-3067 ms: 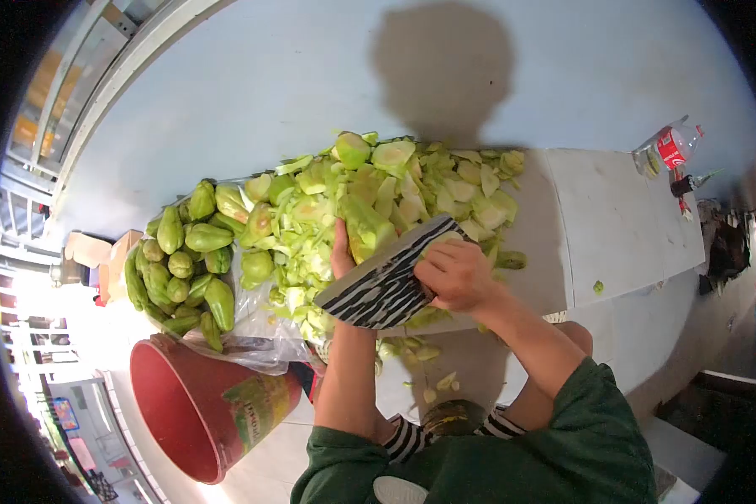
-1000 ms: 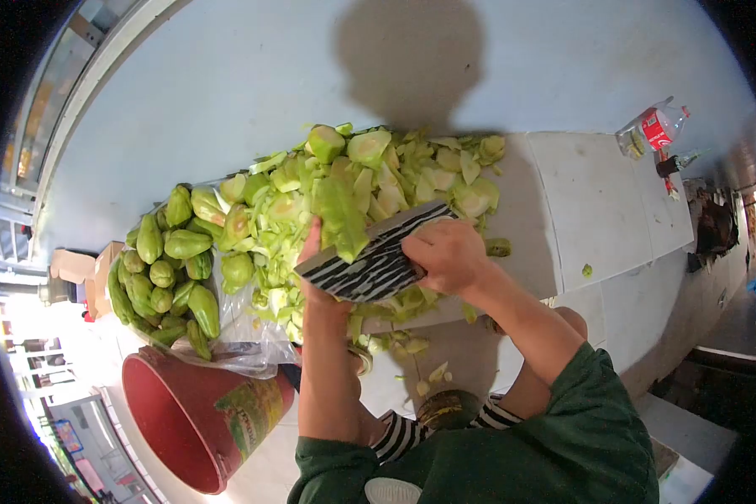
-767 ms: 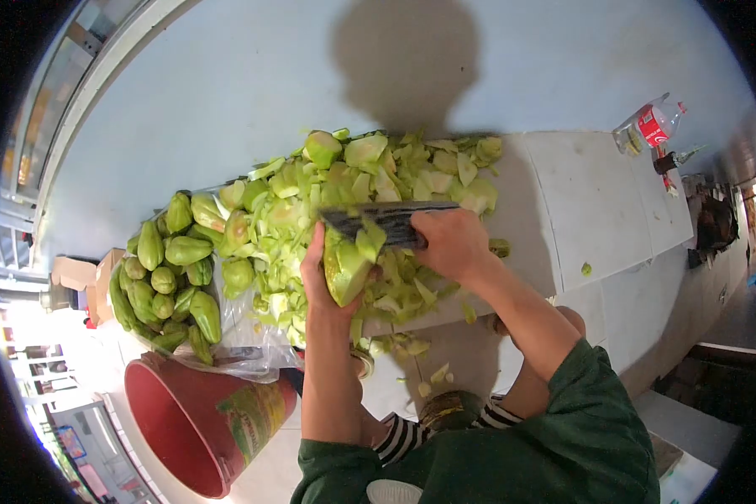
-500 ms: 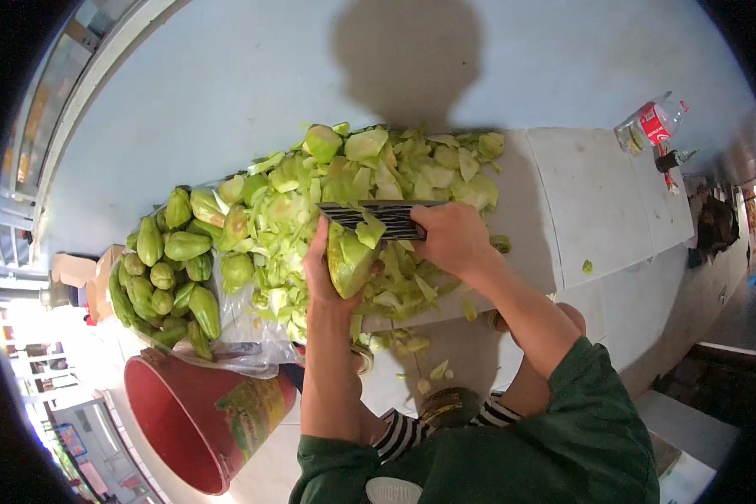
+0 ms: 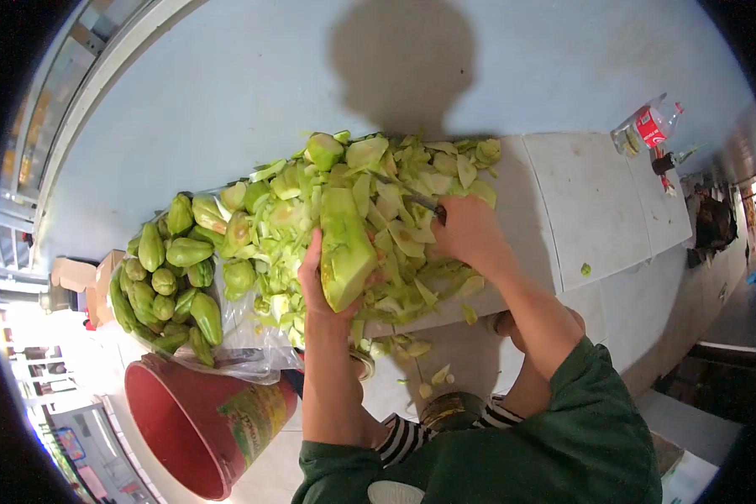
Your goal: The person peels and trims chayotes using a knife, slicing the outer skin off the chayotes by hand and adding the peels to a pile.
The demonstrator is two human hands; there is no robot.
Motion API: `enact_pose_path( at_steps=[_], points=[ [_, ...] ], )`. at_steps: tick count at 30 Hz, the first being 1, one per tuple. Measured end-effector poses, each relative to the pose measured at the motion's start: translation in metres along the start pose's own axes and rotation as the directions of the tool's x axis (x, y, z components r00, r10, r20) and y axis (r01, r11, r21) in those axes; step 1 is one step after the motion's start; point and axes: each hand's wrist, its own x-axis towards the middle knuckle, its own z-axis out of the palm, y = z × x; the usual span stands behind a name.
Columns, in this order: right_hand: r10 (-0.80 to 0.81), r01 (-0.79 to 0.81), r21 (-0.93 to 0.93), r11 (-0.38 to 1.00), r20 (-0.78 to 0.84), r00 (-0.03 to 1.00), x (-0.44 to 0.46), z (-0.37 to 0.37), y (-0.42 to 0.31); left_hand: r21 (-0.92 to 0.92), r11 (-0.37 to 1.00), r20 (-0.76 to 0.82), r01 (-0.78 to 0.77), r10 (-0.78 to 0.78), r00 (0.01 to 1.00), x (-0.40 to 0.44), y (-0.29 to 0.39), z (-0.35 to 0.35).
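Note:
In the head view my left hand (image 5: 314,281) is closed around a large chayote (image 5: 343,252), whose skin has been cut away in flat faces on the visible side. My right hand (image 5: 470,231) grips a knife (image 5: 422,202) by its dark handle. The blade is seen nearly edge-on, pointing left, just right of the chayote and apart from it. Beneath both hands spreads a heap of pale green chayote slices and peelings (image 5: 403,239). Part of the blade is hard to pick out against the heap.
Whole green chayotes (image 5: 189,252) are piled at the left on clear plastic (image 5: 256,365). A red bucket (image 5: 176,428) lies tilted below them. A plastic bottle with a red label (image 5: 649,126) is by the wall at right. Some scraps (image 5: 424,391) lie on the floor.
The knife has swung from broadside over the chayote to edge-on at its right, moving off it. More of the chayote's cut face shows, and it sits more upright in my left hand.

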Motion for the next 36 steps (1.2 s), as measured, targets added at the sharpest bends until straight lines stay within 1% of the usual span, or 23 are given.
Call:
enact_pose_path(
  at_steps=[1,3,4,5,6,7,9,10,11,12,13,16,20,22,23,24,25,26,27,28,32,34,36],
  points=[
    [-0.009,0.009,-0.005,1.000,0.003,1.000,0.001,-0.003,-0.001,0.006,1.000,0.013,-0.014,0.014,1.000,0.002,0.002,-0.005],
    [-0.022,0.022,0.105,0.994,0.000,1.000,0.002,-0.005,-0.006,0.015,0.999,0.016,-0.035,0.035,0.999,0.001,0.006,-0.005],
    [-0.027,0.027,0.109,0.994,0.004,1.000,0.000,-0.001,-0.007,-0.058,0.996,-0.024,-0.073,0.071,0.997,0.000,0.006,-0.001],
    [-0.166,0.173,0.135,0.976,-0.061,0.984,-0.004,0.005,-0.007,-0.129,0.985,-0.066,-0.111,0.103,0.992,-0.001,0.006,0.003],
    [-0.298,0.315,0.151,0.937,-0.129,0.946,-0.008,0.009,-0.008,-0.127,0.985,-0.070,-0.114,0.105,0.992,0.000,0.006,0.005],
    [-0.300,0.318,0.155,0.935,-0.127,0.945,-0.011,0.010,-0.010,-0.160,0.977,-0.110,-0.140,0.123,0.986,0.001,0.005,0.007],
    [-0.621,0.630,0.061,0.774,-0.126,0.774,-0.017,0.011,-0.013,-0.192,0.967,-0.154,-0.169,0.141,0.978,0.004,0.005,0.003],
    [-0.664,0.686,0.058,0.725,-0.203,0.719,-0.019,0.015,-0.016,-0.131,0.971,-0.102,-0.201,0.189,0.977,0.009,0.004,-0.004],
    [-0.662,0.684,0.060,0.727,-0.202,0.722,-0.021,0.018,-0.020,-0.071,0.970,-0.047,-0.233,0.230,0.972,0.011,0.002,-0.006],
    [-0.678,0.710,0.055,0.702,-0.254,0.690,-0.023,0.022,-0.022,-0.163,0.966,0.004,-0.199,0.203,0.979,0.011,0.000,-0.006],
    [-0.691,0.735,0.046,0.676,-0.306,0.655,-0.024,0.024,-0.024,-0.164,0.967,0.005,-0.196,0.199,0.980,0.013,-0.003,-0.006],
    [-0.711,0.753,0.013,0.658,-0.320,0.626,-0.026,0.025,-0.028,-0.004,0.981,-0.015,-0.195,0.195,0.981,0.015,-0.007,-0.008],
    [-0.726,0.763,-0.016,0.647,-0.318,0.609,-0.029,0.025,-0.027,-0.048,0.989,-0.062,-0.139,0.136,0.989,0.015,-0.011,-0.004],
    [-0.656,0.689,0.005,0.724,-0.300,0.692,-0.031,0.024,-0.025,-0.073,0.985,-0.101,-0.155,0.147,0.984,0.015,-0.012,-0.006],
    [-0.656,0.688,0.003,0.726,-0.300,0.693,-0.030,0.025,-0.023,-0.097,0.980,-0.140,-0.176,0.162,0.977,0.016,-0.013,-0.003],
    [-0.591,0.623,0.020,0.782,-0.295,0.751,-0.027,0.026,-0.020,-0.067,0.971,-0.137,-0.228,0.218,0.966,0.011,-0.011,0.006],
    [-0.521,0.554,0.038,0.832,-0.291,0.802,-0.026,0.026,-0.018,-0.066,0.971,-0.135,-0.228,0.218,0.967,0.011,-0.009,0.006],
    [-0.521,0.554,0.037,0.832,-0.294,0.801,-0.026,0.023,-0.019,-0.049,0.963,-0.076,-0.265,0.261,0.962,0.011,-0.005,0.008],
    [-0.539,0.558,0.021,0.829,-0.231,0.810,-0.028,0.018,-0.021,-0.036,0.952,-0.017,-0.304,0.303,0.953,0.012,-0.001,0.012],
    [-0.554,0.563,0.007,0.827,-0.164,0.816,-0.029,0.014,-0.022,-0.036,0.956,-0.112,-0.290,0.285,0.952,0.009,-0.001,0.018],
    [-0.591,0.597,0.018,0.802,-0.116,0.798,-0.028,0.014,-0.019,-0.002,0.967,-0.066,-0.255,0.254,0.965,0.008,0.000,0.010],
    [-0.400,0.407,0.042,0.912,-0.115,0.909,-0.026,0.023,-0.018,-0.018,0.963,-0.117,-0.268,0.264,0.957,0.006,0.000,0.009],
    [-0.365,0.368,0.019,0.930,-0.078,0.928,-0.025,0.020,-0.019,-0.028,0.959,-0.160,-0.281,0.273,0.949,0.006,0.004,0.010]
  ],
)
